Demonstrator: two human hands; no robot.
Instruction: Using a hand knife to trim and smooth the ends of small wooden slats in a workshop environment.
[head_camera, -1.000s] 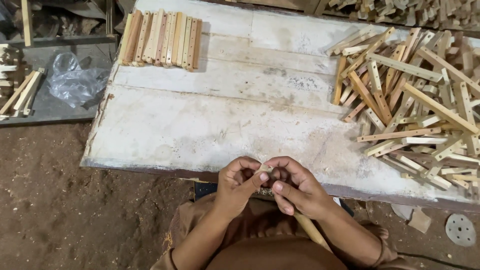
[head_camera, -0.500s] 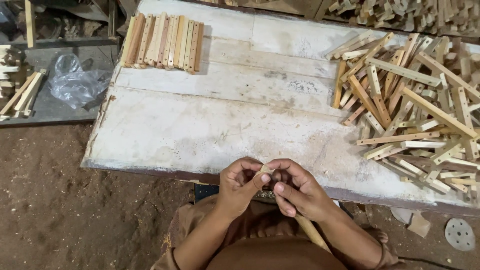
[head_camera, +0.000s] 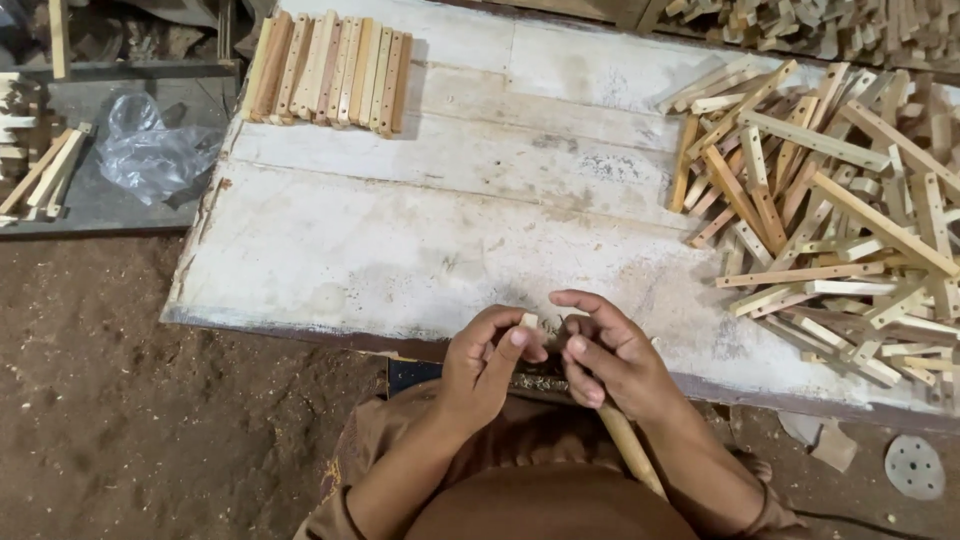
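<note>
While both hands are working at the near edge of the whitewashed plank table (head_camera: 400, 250), a crumpled clear plastic bag (head_camera: 150, 155) is lying off the table's left side on a grey ledge, the only wrapping in sight, with no label showing on it. Beside that bag, further left of the table, a few pale sticks (head_camera: 40, 175) are leaning together. On the table's far left corner a neat row of drilled wooden slats (head_camera: 330, 70) is lying side by side, light tan and straight-edged. Across the table's right side a loose heap of similar slats (head_camera: 830, 220) is sprawling in all directions. Brown, crumbly dirt floor (head_camera: 100, 400) is spreading below the table's left edge, and the tabletop itself is looking chalky, scuffed and uneven.

Just at the table's near edge, the left hand (head_camera: 490, 365) is pinching a small pale wooden piece (head_camera: 528, 322) between thumb and fingertips, while the right hand (head_camera: 610, 355) is curling closed around a rounded wooden handle (head_camera: 630, 450), its fingers touching the left hand's.
</note>
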